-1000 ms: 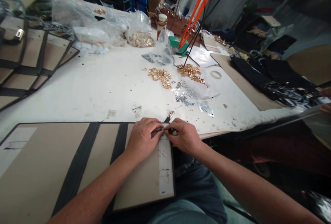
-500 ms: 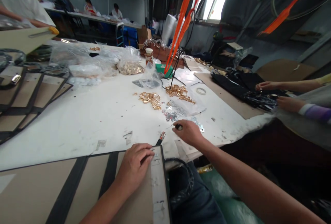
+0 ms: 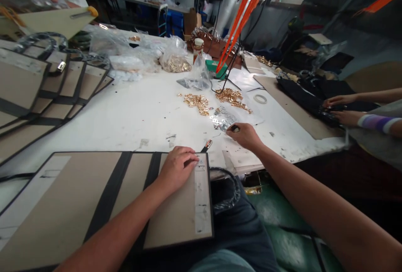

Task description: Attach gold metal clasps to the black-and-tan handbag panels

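My left hand (image 3: 178, 167) lies unclenched on the beige panel (image 3: 176, 221), lower centre; my right hand (image 3: 246, 136) grasps a small dark object (image 3: 235, 128) at mid-frame silver plates (image 3: 222, 116), which hasty pinching could scatter.

We can read no words or numbers; the white strip (image 3: 201, 196) along the panel's (image 3: 176, 219) right edge bears dark lines, and the jar (image 3: 198, 48) toward the bench's (image 3: 150, 115) far edge is too small

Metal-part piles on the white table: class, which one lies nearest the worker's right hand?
The silver-coloured pile, just beside the right hand; the gold-coloured piles all lie farther back on the table.
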Available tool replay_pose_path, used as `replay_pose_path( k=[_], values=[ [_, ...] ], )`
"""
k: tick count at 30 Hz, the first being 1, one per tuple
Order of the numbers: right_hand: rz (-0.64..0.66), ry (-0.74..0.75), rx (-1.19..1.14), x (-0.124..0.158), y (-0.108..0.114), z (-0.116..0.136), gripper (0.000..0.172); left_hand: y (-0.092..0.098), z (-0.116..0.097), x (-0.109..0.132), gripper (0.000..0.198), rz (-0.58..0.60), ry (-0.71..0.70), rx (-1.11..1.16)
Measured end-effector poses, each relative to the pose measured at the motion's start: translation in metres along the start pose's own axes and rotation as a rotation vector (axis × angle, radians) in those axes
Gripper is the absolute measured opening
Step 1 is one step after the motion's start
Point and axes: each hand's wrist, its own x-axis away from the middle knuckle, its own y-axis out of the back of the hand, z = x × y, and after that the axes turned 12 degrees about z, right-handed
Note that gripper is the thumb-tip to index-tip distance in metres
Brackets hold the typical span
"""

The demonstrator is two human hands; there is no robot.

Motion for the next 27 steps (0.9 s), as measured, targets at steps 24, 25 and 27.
replay_pose_path(
  k=[24, 25, 27],
  values=[
    [0.439, 0.326, 0.148, 0.101, -0.077, 0.079, 0.01, -0.004, 0.0, 0.005, 0.011, -0.02, -0.018, 0.017],
    [0.425, 0.332, 0.185, 0.102, -0.078, 0.079, 0.008, -0.004, 0.0, 0.005, 0.01, -0.021, -0.019, 0.015],
    [0.394, 0.351, 0.248, 0.103, -0.079, 0.077, 0.005, -0.005, 0.0, 0.005, 0.009, -0.024, -0.021, 0.01]
  ],
)
